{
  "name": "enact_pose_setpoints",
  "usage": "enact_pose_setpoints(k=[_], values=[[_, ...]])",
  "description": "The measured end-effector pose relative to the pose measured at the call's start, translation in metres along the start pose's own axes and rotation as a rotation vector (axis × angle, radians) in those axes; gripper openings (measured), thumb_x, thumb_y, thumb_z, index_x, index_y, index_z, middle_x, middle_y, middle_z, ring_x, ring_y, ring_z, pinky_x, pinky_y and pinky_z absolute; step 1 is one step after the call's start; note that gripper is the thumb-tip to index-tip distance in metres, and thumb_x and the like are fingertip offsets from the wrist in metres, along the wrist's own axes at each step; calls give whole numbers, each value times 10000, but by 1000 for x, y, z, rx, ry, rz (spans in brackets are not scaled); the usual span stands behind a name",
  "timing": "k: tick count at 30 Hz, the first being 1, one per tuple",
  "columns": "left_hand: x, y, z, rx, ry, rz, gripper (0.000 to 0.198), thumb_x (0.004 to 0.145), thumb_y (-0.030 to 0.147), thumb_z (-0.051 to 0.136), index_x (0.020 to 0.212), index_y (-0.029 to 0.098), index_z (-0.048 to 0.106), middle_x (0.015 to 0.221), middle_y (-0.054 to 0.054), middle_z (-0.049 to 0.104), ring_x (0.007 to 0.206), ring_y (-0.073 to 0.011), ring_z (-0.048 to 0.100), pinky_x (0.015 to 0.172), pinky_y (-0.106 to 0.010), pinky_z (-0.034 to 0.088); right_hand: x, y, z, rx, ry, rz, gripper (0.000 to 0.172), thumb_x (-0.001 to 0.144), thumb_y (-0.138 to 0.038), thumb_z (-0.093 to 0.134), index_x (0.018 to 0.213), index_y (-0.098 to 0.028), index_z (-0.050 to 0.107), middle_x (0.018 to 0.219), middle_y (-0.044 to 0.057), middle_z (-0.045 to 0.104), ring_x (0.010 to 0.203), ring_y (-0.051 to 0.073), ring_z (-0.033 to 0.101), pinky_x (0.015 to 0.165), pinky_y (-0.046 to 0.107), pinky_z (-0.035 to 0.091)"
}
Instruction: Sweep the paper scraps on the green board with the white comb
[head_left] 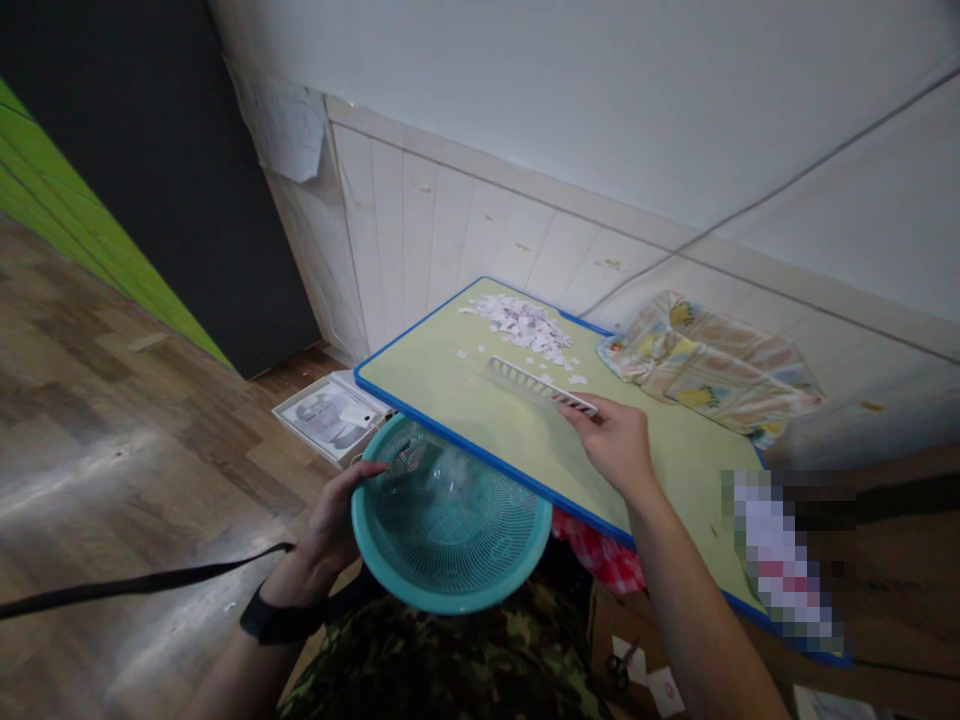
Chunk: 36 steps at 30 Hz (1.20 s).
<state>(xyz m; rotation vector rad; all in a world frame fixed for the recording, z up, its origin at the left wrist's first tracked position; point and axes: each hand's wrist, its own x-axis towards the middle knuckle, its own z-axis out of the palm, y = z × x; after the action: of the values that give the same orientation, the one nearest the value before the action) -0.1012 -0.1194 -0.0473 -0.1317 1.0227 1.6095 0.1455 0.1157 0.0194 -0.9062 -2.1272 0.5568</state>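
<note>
One teal basket (451,602), partly under the near edge of the yellow counter (427,375), left hand (330,525) gripping its rim; one white slotted strip (536,386), pinched in the right hand (619,445) over the counter; white paper scraps (529,328), heaped beyond

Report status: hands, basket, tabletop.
Left hand gripping teal basket at rim. Right hand holding white slotted strip over table. Paper scraps piled near wall; patterned cloth nearby.
</note>
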Motion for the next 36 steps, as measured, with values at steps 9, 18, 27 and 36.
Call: enact_pose_setpoints(k=[9, 18, 27, 36], values=[[0, 2, -2, -18, -12, 41, 147, 824, 76, 657, 743, 128, 768, 600, -93, 801, 481, -208, 732, 512, -287, 627, -12, -5, -15, 26, -104, -78, 194, 872, -288, 682, 966, -259, 850, 974, 42, 829, 879, 268, 802, 798, 363, 636], [0, 2, -6, -21, -35, 30, 122, 828, 99, 671, 766, 132, 770, 630, -100, 816, 494, -223, 743, 522, -305, 634, -24, -19, -28, 54, -227, -95, 181, 868, -280, 690, 949, -275, 852, 930, 35, 832, 829, 255, 802, 753, 334, 638], [-1, 3, -3, -20, 1, 46, 143, 823, 84, 665, 729, 137, 759, 581, -75, 791, 452, -201, 715, 488, -274, 608, -31, -36, -39, 92, -278, -64, 156, 870, -309, 725, 943, -250, 850, 843, 33, 831, 699, 222, 777, 643, 283, 607], [-2, 4, -5, -1, 13, 39, 180, 846, 94, 656, 718, 121, 779, 607, -106, 808, 478, -218, 734, 503, -302, 631, 16, -24, 7, 19, -68, -54, 229, 884, -329, 686, 1015, -221, 841, 974, 55, 834, 778, 240, 771, 711, 330, 583]])
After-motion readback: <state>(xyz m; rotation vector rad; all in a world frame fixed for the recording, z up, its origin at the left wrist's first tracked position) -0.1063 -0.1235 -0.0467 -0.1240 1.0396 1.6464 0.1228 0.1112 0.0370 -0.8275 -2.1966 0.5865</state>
